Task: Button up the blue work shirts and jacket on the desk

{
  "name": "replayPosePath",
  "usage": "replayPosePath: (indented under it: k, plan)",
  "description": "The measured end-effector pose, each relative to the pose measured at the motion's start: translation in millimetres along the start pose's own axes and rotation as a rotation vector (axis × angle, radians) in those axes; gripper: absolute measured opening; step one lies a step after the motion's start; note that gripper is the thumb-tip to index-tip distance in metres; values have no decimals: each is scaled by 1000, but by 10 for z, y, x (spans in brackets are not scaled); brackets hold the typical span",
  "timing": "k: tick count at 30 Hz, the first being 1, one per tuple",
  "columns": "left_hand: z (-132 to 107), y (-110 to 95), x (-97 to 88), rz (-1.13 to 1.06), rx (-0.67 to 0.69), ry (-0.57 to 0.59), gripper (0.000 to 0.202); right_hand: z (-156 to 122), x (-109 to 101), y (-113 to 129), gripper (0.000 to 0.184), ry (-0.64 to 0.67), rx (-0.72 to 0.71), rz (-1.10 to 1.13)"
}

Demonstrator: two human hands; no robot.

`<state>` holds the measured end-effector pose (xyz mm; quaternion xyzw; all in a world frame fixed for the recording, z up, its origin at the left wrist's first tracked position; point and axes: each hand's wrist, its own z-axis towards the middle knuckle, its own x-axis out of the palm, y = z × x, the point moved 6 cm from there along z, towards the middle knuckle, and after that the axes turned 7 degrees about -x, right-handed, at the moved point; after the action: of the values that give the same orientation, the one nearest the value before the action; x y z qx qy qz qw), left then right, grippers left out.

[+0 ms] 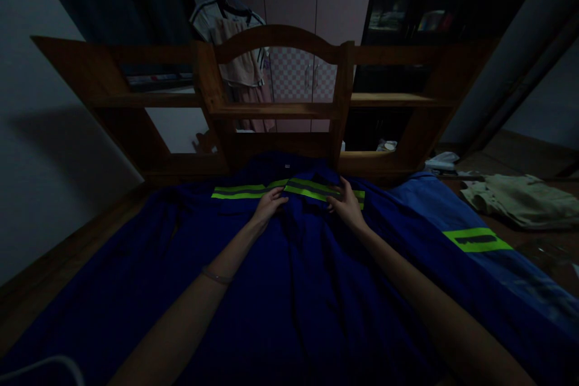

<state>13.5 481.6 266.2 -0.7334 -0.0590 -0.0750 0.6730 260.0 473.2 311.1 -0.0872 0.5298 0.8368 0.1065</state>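
Note:
A dark blue work jacket (253, 289) lies spread in front of me, its collar towards the wooden frame. Yellow-green reflective strips (307, 189) with a grey middle band cross its chest. My left hand (270, 204) pinches the front opening's edge where the strip ends, near the jacket's middle. To the right, my right hand (347, 204) has its thumb and fingers on the same chest panel, closed on the cloth around the strip. Folds run down from the panel between both hands. The fingertips are partly hidden by cloth and dim light.
A wooden headboard with shelves (275, 110) stands behind the collar. On the right lies a lighter blue garment (425, 205) with a yellow-green band, and beyond it a folded khaki garment (520, 199). Clothes on hangers (237, 51) hang behind. A white cord (58, 360) shows at lower left.

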Motion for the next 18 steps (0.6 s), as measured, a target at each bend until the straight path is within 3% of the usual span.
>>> replayPosePath:
  k: [2, 4, 6, 8, 12, 16, 18]
  plan:
    - [-29, -32, 36, 32, 8, 42, 49, -75, -21, 215, 77, -88, -105, -142]
    - [-57, -63, 69, 50, 11, 65, 54, -201, 20, 524, 61, -136, -245, -304]
    - [-101, -105, 124, 30, 8, 93, 58, -357, 193, 784, 36, -25, -350, -442]
    - [-180, -173, 232, -29, 11, 176, 56, -510, 411, 879, 28, 155, -350, -521]
    - [-397, -370, 468, -127, 78, 371, 49, -612, 637, 642, 28, 344, -133, -404]
    - [-466, -439, 496, -146, 96, 374, 47, -474, 690, 242, 20, 488, 293, 161]
    - [-444, -417, 473, -153, 88, 373, 46, -381, 638, 175, 16, 485, 411, 322]
